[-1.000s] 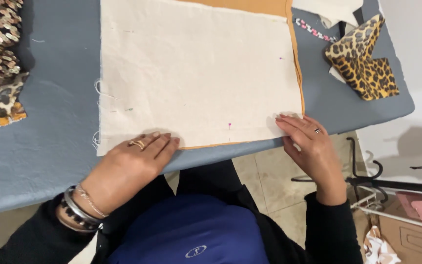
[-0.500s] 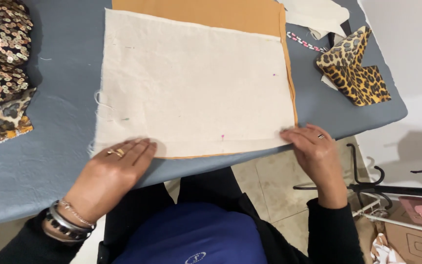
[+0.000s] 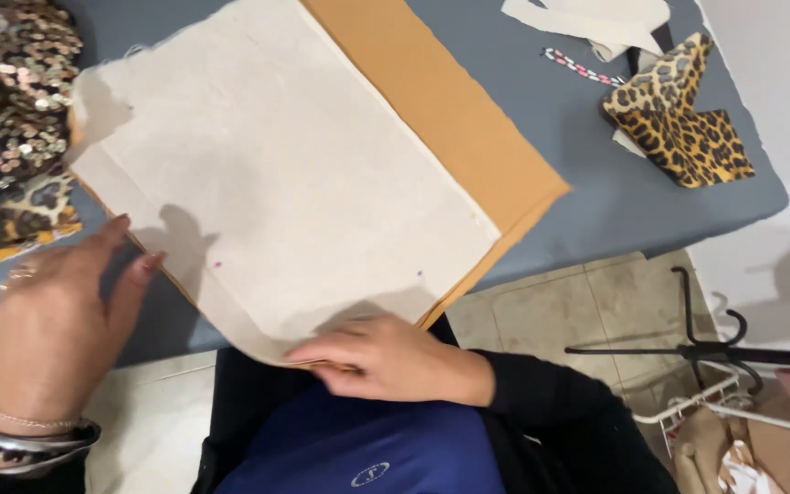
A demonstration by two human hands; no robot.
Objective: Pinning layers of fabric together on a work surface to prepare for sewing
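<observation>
— How many cloths on the desk (image 3: 596, 201)?
— Two stacked: one cream cloth (image 3: 276, 183) over one orange cloth (image 3: 450, 119), turned askew.
— The hands?
— Right hand (image 3: 386, 357) has its grip clenched on the near corner; left hand (image 3: 57, 320) lies released, flat beside the edge.
— Else?
— One leopard scrap (image 3: 678, 128), far right.

The cloth panel (image 3: 285, 174) is cream, marked with two small magenta dots. The fabric layer (image 3: 450, 119) beneath it is mustard orange. The table cover (image 3: 596, 201) is slate blue-grey. The folded scrap (image 3: 678, 128) carries a leopard print, black spots on tan-gold. The sequinned fabric (image 3: 6, 101) is bronze and silver over leopard print. The strip (image 3: 582, 69) alternates pink, white and black. The bracelets (image 3: 34, 434) are silver.
</observation>
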